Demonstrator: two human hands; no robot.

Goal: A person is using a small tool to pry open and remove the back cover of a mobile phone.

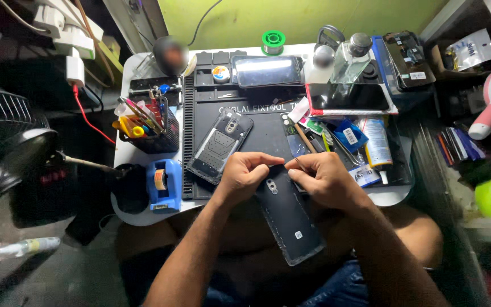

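My left hand [244, 176] and my right hand [325, 181] meet over the top end of a dark phone back cover [287, 218], which slants down toward my lap. The left fingers pinch its upper edge near the camera opening. The right hand also grips that edge and holds a thin stick-like tool [301, 165]. An opened phone body [220, 145] lies face down on the black work mat [268, 125], just left of my hands.
A phone with a lit screen [268, 71] lies at the mat's far edge. A mesh tool holder [146, 122] and blue tape dispenser [163, 185] stand left. Glue tube [377, 142], clear bottle [350, 57] and clutter fill the right. A solder spool [273, 41] sits behind.
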